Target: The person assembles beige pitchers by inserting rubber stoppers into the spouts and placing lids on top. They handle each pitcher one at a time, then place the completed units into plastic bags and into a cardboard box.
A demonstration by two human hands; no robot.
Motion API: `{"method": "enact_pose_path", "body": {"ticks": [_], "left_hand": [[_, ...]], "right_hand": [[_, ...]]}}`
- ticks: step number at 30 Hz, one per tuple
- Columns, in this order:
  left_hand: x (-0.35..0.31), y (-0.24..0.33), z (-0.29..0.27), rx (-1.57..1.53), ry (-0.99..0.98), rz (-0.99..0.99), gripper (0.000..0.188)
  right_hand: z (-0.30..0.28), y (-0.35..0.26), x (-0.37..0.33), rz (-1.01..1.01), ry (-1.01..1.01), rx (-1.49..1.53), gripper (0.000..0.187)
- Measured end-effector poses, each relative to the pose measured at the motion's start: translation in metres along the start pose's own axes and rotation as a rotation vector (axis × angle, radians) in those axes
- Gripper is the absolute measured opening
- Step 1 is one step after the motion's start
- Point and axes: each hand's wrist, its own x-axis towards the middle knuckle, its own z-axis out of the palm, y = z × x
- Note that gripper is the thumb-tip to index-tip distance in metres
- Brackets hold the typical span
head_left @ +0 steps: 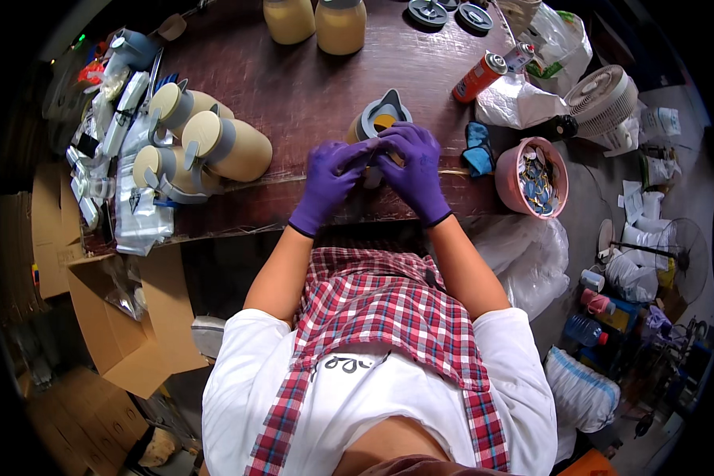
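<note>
My left hand and my right hand, both in purple gloves, meet at the near side of an insulated jug. The jug has a grey collar with a pointed spout, and its lidless mouth shows an orange-yellow inside. The fingers of both hands are closed and pinched together. Whatever they hold is hidden by the gloves; a pale piece shows just below the fingertips. To the left, beige jugs with grey collars, handles and lids lie or lean on the dark red table.
Two more jugs and round grey lids stand at the far side. On the right are a red spray can, a blue cloth, a pink bucket of small parts and a white fan. Plastic sleeves hang over the left edge.
</note>
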Motion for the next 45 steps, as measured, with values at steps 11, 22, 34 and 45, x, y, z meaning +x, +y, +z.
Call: {"method": "enact_pose_path", "body": {"ticks": [11, 22, 34, 45], "left_hand": [[0.036, -0.003, -0.013, 0.162, -0.122, 0.152, 0.039], [0.054, -0.058, -0.017, 0.016, 0.163, -0.093, 0.048], [-0.064, -0.06, 0.016, 0.206, -0.16, -0.575, 0.052], [-0.075, -0.063, -0.002, 0.275, -0.155, -0.616, 0.04]], "right_hand": [[0.01, 0.013, -0.01, -0.032, 0.076, 0.012, 0.039], [-0.034, 0.015, -0.067, -0.03, 0.271, 0.317, 0.047], [-0.098, 0.227, -0.504, 1.392, 1.013, 0.186, 0.017], [-0.258, 0.349, -0.631, 1.87, 0.361, -0.432, 0.043]]}}
